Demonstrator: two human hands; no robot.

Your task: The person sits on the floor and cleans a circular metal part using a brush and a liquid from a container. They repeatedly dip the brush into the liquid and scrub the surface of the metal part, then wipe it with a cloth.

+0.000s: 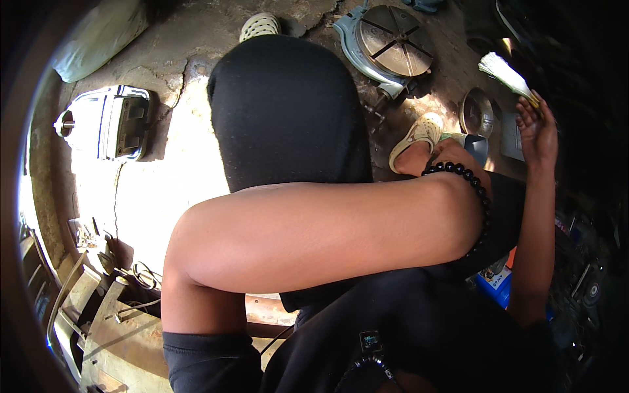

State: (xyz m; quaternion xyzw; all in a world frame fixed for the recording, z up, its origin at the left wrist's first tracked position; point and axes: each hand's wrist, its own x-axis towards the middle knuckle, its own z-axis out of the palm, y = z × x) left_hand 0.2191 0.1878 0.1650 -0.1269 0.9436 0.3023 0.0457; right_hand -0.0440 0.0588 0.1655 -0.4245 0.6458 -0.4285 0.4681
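Observation:
My right hand [539,134] is raised at the right, its fingers closed around the narrow yellowish end of a brush [506,73] with white bristles. The bristles point up and to the left, over the floor. My left arm lies across my body, and a black bead bracelet [486,196] circles its wrist. Beyond the bracelet, my left hand [460,154] bends down beside my right leg. Its fingers are mostly hidden, so what they touch or hold does not show. Near it are a cream clog [427,128] on my foot and a round metal dish [476,112].
A heavy round table with slots [396,40] stands on the floor ahead. On the left sits a sunlit metal machine part [108,123]. Metal pieces and cables [141,278] crowd the lower left. A blue box [496,285] and dark clutter lie at the lower right.

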